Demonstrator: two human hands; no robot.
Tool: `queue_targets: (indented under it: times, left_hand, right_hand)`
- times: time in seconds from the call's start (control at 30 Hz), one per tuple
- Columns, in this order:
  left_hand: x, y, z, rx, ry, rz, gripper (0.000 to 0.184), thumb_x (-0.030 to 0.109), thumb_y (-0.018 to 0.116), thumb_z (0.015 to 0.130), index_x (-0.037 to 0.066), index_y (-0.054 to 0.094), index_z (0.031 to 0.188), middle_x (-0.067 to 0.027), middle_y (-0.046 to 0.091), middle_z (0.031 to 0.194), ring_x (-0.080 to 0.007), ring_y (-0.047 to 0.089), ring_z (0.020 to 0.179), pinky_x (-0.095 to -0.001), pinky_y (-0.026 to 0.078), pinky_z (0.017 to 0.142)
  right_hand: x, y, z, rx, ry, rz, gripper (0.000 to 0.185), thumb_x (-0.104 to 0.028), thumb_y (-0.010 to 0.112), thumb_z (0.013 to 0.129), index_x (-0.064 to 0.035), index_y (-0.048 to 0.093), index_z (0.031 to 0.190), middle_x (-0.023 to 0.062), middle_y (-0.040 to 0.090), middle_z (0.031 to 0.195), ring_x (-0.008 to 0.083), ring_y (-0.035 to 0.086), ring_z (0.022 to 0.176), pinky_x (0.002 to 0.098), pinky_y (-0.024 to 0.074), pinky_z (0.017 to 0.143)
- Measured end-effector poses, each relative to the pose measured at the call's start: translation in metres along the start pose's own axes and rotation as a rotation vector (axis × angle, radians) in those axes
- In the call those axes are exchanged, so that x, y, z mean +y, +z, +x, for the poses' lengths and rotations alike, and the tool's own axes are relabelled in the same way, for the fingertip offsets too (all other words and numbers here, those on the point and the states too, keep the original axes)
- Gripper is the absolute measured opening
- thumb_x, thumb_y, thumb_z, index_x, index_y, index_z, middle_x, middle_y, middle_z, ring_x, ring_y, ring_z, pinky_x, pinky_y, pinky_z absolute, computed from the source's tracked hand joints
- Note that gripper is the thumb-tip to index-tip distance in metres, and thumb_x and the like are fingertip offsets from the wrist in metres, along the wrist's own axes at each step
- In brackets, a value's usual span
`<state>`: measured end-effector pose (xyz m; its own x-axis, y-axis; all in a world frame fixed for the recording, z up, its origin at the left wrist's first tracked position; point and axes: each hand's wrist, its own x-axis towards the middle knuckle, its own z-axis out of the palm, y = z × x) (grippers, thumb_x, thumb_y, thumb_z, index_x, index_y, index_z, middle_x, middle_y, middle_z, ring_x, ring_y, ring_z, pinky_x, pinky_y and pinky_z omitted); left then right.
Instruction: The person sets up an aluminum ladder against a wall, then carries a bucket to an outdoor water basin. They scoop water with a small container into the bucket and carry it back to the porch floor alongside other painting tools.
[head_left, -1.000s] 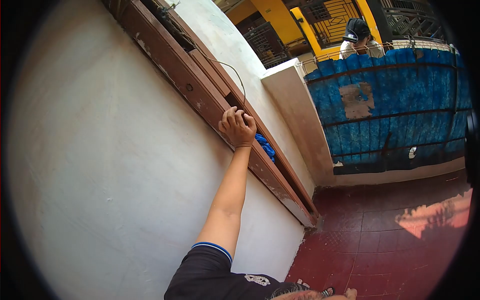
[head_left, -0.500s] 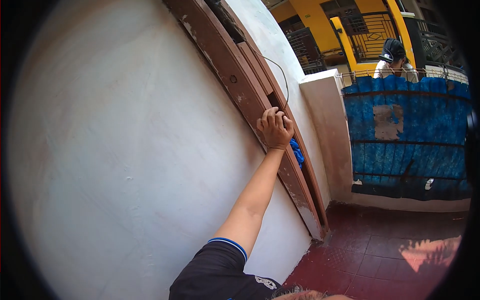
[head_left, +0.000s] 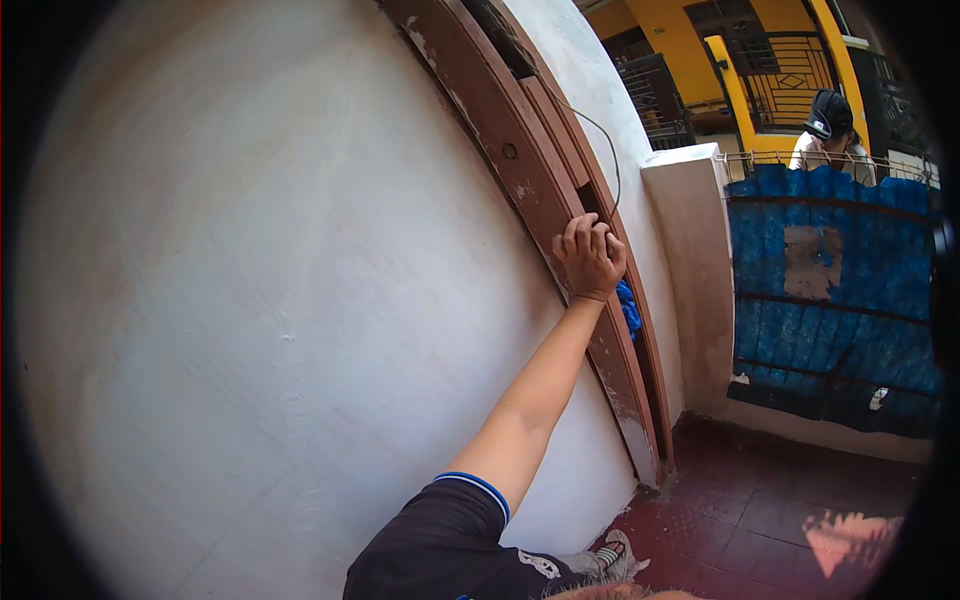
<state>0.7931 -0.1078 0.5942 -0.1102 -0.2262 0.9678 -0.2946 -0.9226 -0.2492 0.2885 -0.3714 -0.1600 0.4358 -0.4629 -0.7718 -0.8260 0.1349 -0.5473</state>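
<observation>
My left hand (head_left: 592,262) is closed over a brown wooden door frame (head_left: 530,165), its fingers curled at the narrow gap along the frame. The frame's paint is chipped in places, and a round hole shows above the hand. A thin cable (head_left: 612,150) loops down the frame and ends near my fingers. Just below the wrist, a bundle of blue material (head_left: 628,308) is tucked into the gap. Whether anything small lies under the fingers is hidden. My right hand is out of view.
A white plastered wall (head_left: 250,300) fills the left side. Beyond the frame stand a low wall (head_left: 690,260) and a blue sheeted gate (head_left: 850,330). A person in a dark cap (head_left: 830,130) is behind the gate. Dark red tiles (head_left: 720,510) cover the floor; my shoe (head_left: 615,555) shows below.
The view has shifted, so the frame, gate and hand appear farther right. My left hand stays at the same place on the frame. My shoe has come into view.
</observation>
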Motion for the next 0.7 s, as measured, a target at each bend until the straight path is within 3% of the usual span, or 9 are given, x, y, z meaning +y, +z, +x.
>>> queue_targets:
  times: [0.07,0.17,0.27,0.3,0.4,0.53,0.7]
  left_hand:
    - [0.001,0.003,-0.001,0.007,0.011,0.013,0.013,0.019,0.055,0.076,0.015,0.053,0.088,-0.0042,0.054,0.106,-0.0246,0.049,0.108,-0.0435,0.032,0.088]
    - [-0.001,0.015,-0.008,0.066,0.062,0.044,0.013,0.021,0.056,0.074,0.015,0.054,0.086,-0.0042,0.056,0.105,-0.0254,0.050,0.106,-0.0426,0.034,0.085]
    - [-0.003,0.025,-0.016,0.141,0.150,0.039,0.011,0.021,0.057,0.072,0.016,0.055,0.081,-0.0028,0.056,0.102,-0.0253,0.050,0.102,-0.0429,0.034,0.084]
    - [-0.005,0.031,-0.019,0.185,0.190,-0.001,0.010,0.021,0.056,0.072,0.016,0.054,0.080,-0.0021,0.055,0.100,-0.0248,0.050,0.101,-0.0434,0.032,0.082]
    - [-0.019,0.050,-0.026,0.247,0.272,0.030,0.011,0.024,0.059,0.065,0.015,0.057,0.072,-0.0024,0.056,0.093,-0.0252,0.050,0.094,-0.0435,0.032,0.078]
    - [-0.041,0.078,-0.025,0.341,0.331,0.095,0.008,0.025,0.060,0.057,0.018,0.057,0.055,-0.0010,0.060,0.084,-0.0258,0.053,0.087,-0.0435,0.033,0.074]
    - [-0.058,0.093,-0.024,0.370,0.392,0.125,0.012,0.024,0.059,0.054,0.012,0.057,0.054,-0.0062,0.061,0.072,-0.0298,0.054,0.077,-0.0440,0.033,0.071]
  right_hand:
    - [0.007,0.003,0.003,0.048,-0.033,0.133,0.020,-0.017,0.054,0.092,0.0010,0.052,0.083,0.0068,0.054,0.055,0.0190,0.055,0.045,0.0336,0.0451,0.042]
    - [-0.004,-0.018,-0.027,0.046,-0.103,0.138,0.023,-0.025,0.050,0.095,-0.0064,0.054,0.082,0.0034,0.055,0.061,0.0137,0.054,0.047,0.0290,0.0422,0.041]
    - [0.008,-0.029,-0.036,0.043,-0.104,0.180,0.026,-0.029,0.050,0.095,-0.0065,0.056,0.085,0.0013,0.057,0.065,0.0111,0.055,0.051,0.0269,0.0429,0.044]
    - [0.014,-0.035,-0.042,0.089,-0.165,0.047,0.026,-0.030,0.051,0.095,-0.0063,0.057,0.085,0.0011,0.058,0.066,0.0105,0.056,0.054,0.0261,0.0437,0.047]
    - [0.025,-0.042,-0.063,0.080,-0.054,0.141,0.025,-0.030,0.054,0.094,-0.0068,0.057,0.085,0.0016,0.060,0.069,0.0107,0.057,0.056,0.0262,0.0440,0.048]
    - [0.039,-0.044,-0.082,0.109,0.057,0.014,0.024,-0.029,0.054,0.094,-0.0073,0.057,0.084,0.0013,0.060,0.067,0.0112,0.057,0.055,0.0263,0.0442,0.048]
    - [0.044,-0.031,-0.084,0.058,0.108,-0.023,0.024,-0.030,0.055,0.094,-0.0080,0.058,0.085,0.0008,0.060,0.068,0.0102,0.057,0.056,0.0255,0.0431,0.048]
